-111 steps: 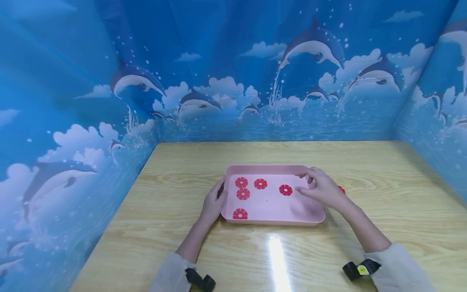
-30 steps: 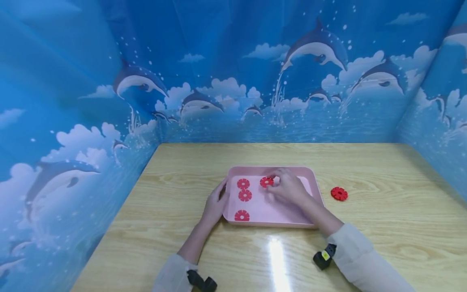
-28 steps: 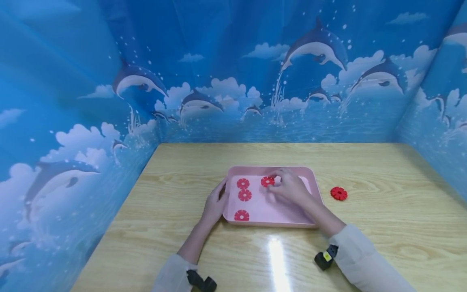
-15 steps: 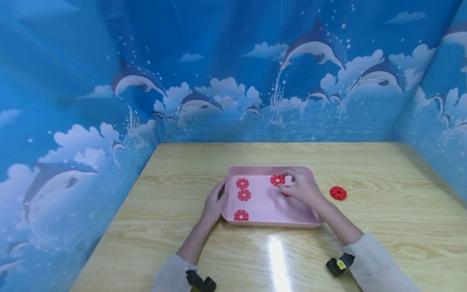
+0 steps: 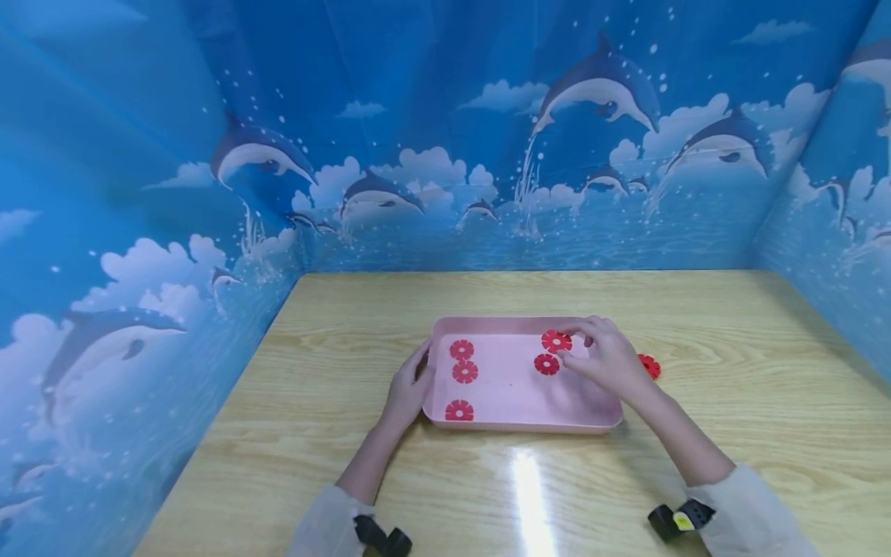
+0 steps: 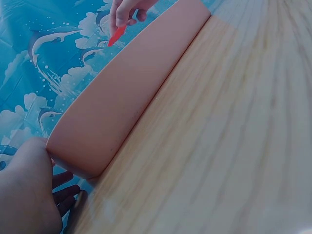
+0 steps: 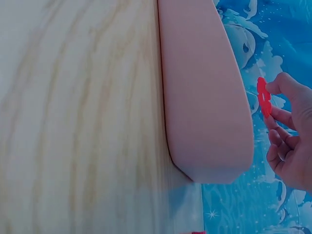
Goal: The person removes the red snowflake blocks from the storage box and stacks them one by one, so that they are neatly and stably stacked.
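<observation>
My left hand [image 5: 408,387] grips the left wall of a shallow pink tray [image 5: 487,425], its thumb at the rim and its other fingers along the outside, as the left wrist view shows at the tray's corner. Over the tray's right half, my right hand [image 5: 612,362] pinches a red notched plastic disc [image 5: 557,341] between thumb and fingertip. In the right wrist view this disc [image 7: 263,97] stands nearly edge-on above the rim. Just below it in the head view, a second red disc [image 5: 546,364] lies on the tray floor.
Three more red discs lie along the tray's left side, among them an upper disc [image 5: 462,350] and one near the front wall [image 5: 459,411]. Outside, right of the tray, another red disc [image 5: 650,366] is on the wooden table [image 5: 334,325], partly behind my right wrist. A dolphin-printed backdrop [image 5: 418,116] stands behind.
My right hand has picked up the disc from the tray's upper middle and carried it right, above the disc on the right. My left hand has stayed at the tray's left wall.
</observation>
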### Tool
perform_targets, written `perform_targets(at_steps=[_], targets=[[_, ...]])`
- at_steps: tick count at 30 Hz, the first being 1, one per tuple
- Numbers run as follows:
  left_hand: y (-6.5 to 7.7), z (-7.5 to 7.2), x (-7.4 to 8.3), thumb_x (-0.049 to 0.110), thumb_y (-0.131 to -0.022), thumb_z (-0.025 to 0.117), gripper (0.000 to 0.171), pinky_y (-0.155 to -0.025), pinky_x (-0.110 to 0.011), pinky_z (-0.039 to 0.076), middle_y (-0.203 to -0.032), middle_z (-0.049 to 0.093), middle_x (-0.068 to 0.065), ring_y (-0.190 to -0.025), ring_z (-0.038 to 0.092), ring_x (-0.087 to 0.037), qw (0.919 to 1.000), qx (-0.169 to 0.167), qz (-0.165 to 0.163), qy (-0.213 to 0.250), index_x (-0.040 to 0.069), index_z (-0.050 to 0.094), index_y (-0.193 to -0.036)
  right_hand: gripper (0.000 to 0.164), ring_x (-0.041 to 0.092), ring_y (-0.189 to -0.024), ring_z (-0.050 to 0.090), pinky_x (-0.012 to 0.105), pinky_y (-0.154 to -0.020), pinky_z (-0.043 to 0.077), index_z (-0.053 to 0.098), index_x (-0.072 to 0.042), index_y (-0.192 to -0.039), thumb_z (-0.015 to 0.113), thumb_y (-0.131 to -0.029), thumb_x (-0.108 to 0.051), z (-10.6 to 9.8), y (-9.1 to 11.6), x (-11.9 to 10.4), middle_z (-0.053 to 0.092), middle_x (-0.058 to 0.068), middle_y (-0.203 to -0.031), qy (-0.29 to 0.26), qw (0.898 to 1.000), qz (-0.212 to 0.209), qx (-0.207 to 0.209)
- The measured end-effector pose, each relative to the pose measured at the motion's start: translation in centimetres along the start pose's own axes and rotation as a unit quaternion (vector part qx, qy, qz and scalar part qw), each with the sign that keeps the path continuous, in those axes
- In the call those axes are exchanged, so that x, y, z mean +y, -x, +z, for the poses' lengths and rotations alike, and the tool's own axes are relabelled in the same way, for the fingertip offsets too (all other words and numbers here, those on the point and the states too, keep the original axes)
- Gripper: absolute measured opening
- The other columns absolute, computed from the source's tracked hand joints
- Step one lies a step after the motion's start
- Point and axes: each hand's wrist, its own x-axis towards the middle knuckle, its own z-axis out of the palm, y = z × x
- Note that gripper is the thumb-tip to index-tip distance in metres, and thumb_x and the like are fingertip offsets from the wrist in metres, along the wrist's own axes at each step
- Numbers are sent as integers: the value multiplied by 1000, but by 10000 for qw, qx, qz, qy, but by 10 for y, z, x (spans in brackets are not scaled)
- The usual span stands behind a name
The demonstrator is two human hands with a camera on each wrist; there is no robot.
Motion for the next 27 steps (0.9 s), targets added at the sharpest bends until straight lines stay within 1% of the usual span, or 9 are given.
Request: perform_targets(at_steps=[5, 12, 20, 27], targets=[[0, 0, 0, 13, -96, 47, 44, -105, -39, 27, -139, 40, -9, -128, 33, -25, 10000, -26, -17, -16, 11, 40, -139, 37, 23, -82, 46, 31, -57, 45, 65, -8, -109, 74, -74, -11, -9, 7, 5, 57, 9, -102, 8, 9998, -4, 192], [0, 0, -1, 12, -96, 47, 45, -105, -39, 28, -140, 39, -9, -129, 33, -25, 10000, -53, -25, 5, 12, 39, -140, 35, 27, -79, 46, 30, -55, 41, 64, -4, -109, 72, -75, -9, -22, 16, 15, 57, 12, -101, 68, 9990, -31, 441], [0, 0, -2, 12, -96, 46, 45, -105, -39, 28, -140, 39, -10, -128, 33, -26, 10000, -70, -16, 23, 12, 38, -140, 38, 26, -81, 47, 27, -54, 46, 63, -4, -111, 74, -76, -11, -36, 26, 29, 55, 14, -105, 151, 9979, 224, 586], [1, 0, -1, 13, -96, 47, 46, -105, -39, 28, -140, 39, -9, -129, 33, -25, 9999, -64, -104, -6, 13, 38, -140, 32, 24, -78, 45, 26, -51, 40, 64, -4, -108, 71, -78, -13, -45, 35, 44, 56, 12, -101, 135, 9957, 214, 890]])
